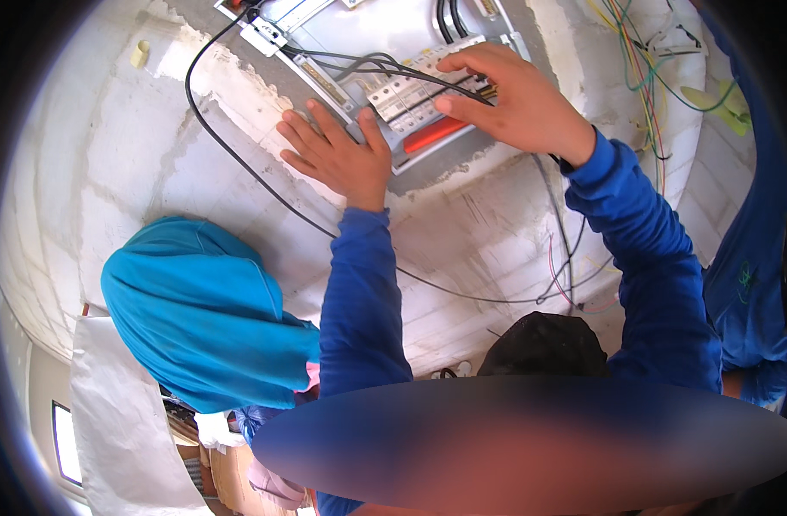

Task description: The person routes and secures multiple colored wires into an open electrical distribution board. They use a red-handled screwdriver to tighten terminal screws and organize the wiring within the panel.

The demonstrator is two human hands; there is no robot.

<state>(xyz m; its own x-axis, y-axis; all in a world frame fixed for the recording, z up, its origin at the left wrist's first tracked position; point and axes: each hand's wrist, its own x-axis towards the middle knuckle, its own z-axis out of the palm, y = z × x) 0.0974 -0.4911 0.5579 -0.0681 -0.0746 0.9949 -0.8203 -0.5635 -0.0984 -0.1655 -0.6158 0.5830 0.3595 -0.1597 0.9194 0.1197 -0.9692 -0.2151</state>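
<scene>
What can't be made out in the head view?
All in head view:
Right hand: hides any contact with the black cables.
Electrical box: cut off by the upper edge.
Blue clothing, far right: cut off by the dark rim.
Lower middle: lost under a blurred patch.

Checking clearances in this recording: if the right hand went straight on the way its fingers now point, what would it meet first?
The right hand would probably meet the black cables crossing the white breakers; depth is unclear, and it may be touching them.
</scene>
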